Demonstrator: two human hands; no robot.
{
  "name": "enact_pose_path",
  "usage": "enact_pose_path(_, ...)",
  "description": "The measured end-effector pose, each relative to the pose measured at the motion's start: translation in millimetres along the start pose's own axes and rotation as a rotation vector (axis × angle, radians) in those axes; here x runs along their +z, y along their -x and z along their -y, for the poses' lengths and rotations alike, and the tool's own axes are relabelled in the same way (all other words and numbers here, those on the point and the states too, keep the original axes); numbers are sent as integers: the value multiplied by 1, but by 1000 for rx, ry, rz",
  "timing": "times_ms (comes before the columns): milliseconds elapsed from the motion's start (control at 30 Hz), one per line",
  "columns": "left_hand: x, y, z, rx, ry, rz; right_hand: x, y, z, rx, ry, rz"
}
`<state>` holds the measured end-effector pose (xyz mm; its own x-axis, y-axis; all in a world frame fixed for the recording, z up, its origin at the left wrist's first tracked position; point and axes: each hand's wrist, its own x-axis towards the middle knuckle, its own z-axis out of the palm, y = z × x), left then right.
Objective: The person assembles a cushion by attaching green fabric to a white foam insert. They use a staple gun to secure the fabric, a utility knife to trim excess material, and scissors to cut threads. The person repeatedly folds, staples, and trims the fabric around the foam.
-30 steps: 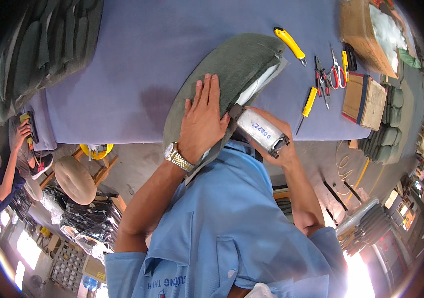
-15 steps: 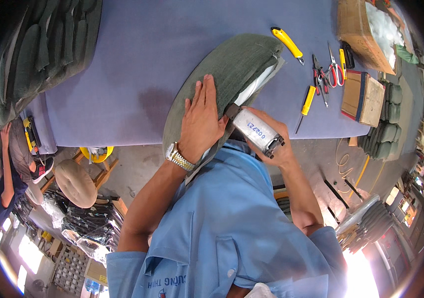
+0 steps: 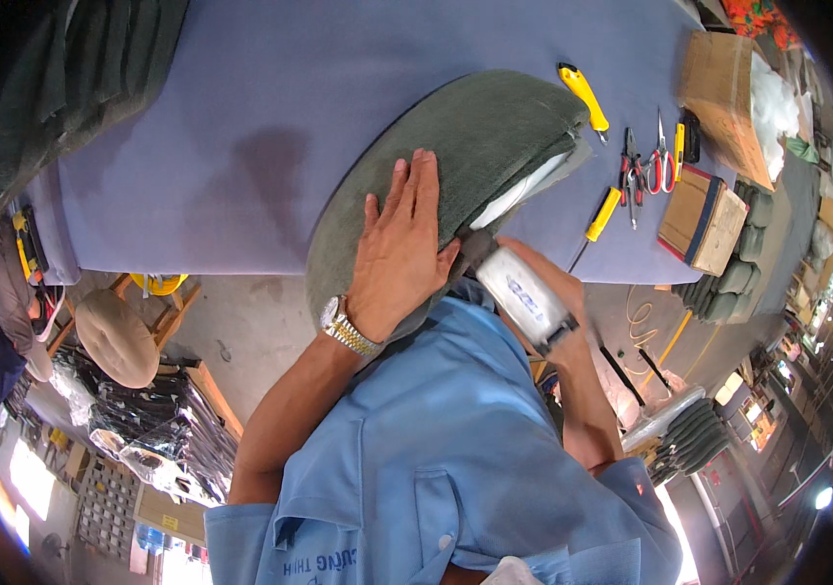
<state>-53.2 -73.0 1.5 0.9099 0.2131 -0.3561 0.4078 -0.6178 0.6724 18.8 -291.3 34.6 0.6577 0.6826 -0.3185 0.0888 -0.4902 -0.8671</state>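
A dark green fabric-covered cushion (image 3: 494,117), curved along its far side, lies across the table's front edge against my body. White lining (image 3: 523,190) shows along its open near-right edge. My left hand (image 3: 402,229) lies flat on the cushion, fingers stretched and a little apart, with a metal watch on the wrist. My right hand (image 3: 558,283) is wrapped round a silver staple gun (image 3: 523,292), somewhat blurred. Its dark nose points at the cushion's near edge, close to my left thumb; whether it touches the fabric cannot be made out. The grip is mostly hidden.
Right of the cushion lie a yellow cutter (image 3: 584,97), a yellow-handled screwdriver (image 3: 601,216), pliers (image 3: 631,175) and red-handled scissors (image 3: 660,166). Cardboard boxes (image 3: 718,83) stand beyond. Stacked green covers (image 3: 95,78) fill the far left; a beige round cushion (image 3: 116,336) sits below.
The view has shifted a little. The staple gun has moved slightly down and right along the cushion's edge. The left hand stays flat on the cushion.
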Motion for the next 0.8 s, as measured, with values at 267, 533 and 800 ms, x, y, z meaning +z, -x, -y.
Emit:
enact_pose_path(267,0,-3,3,2,-2,1,6,2,5,-48,-53,-71)
enact_pose_path(533,-5,-6,-1,26,-47,25,13,-4,-9,-123,-95,-45)
enact_pose_path(800,-3,-3,0,14,-42,36,4,-17,17,-19,-25,28)
